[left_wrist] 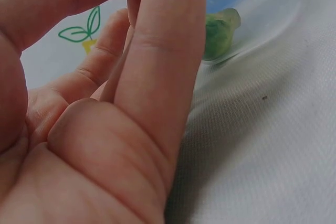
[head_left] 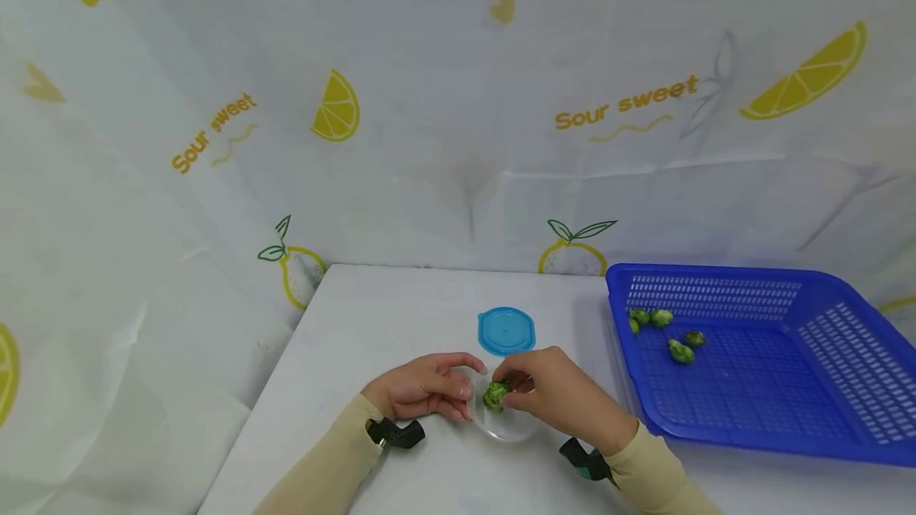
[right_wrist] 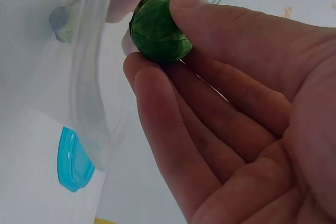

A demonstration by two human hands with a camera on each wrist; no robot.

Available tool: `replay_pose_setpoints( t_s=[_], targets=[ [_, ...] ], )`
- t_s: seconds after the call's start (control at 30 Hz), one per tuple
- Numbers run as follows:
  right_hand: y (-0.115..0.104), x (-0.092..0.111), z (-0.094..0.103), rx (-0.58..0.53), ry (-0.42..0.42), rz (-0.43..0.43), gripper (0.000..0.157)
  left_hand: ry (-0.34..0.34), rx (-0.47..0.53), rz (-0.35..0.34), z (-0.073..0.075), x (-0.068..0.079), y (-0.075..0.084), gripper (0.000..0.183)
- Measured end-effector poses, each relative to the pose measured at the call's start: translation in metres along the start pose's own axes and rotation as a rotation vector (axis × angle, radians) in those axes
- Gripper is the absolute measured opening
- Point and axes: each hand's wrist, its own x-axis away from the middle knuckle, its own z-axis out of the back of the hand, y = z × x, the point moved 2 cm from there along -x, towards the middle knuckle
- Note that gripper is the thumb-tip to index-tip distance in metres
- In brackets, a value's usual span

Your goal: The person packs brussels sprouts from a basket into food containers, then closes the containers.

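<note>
A Brussels sprout (head_left: 494, 396) is pinched between the thumb and fingers of my right hand (head_left: 561, 392), over a clear plastic bowl (head_left: 510, 431). The right wrist view shows this green sprout (right_wrist: 157, 31) close up, beside the bowl's pale rim (right_wrist: 88, 72). Around the bowl's left side curls my left hand (head_left: 428, 389), its thumb at the rim. Through the plastic a blurred green and pale shape (right_wrist: 64, 23) shows, seemingly another sprout inside. In the left wrist view my fingers (left_wrist: 157, 61) cover most of the bowl; a green shape (left_wrist: 218, 35) appears past them.
A blue lid (head_left: 506, 331) lies flat on the white table (head_left: 408, 308) behind the bowl. To the right stands a blue basket (head_left: 758, 388) with several Brussels sprouts (head_left: 681, 352) near its left side. A lemon-printed sheet (head_left: 444, 102) hangs behind the table.
</note>
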Motion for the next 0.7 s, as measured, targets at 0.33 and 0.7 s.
replay_pose_setpoints(
  t_s=[0.33,0.7],
  targets=[
    [-0.001,-0.001,-0.005,0.008,-0.014,0.028,0.019,0.000,0.011,-0.002,0.001,0.002,-0.002,0.047],
    [-0.001,0.000,-0.013,0.008,-0.028,0.046,0.020,0.000,0.004,-0.005,-0.001,0.001,-0.001,0.044]
  ],
)
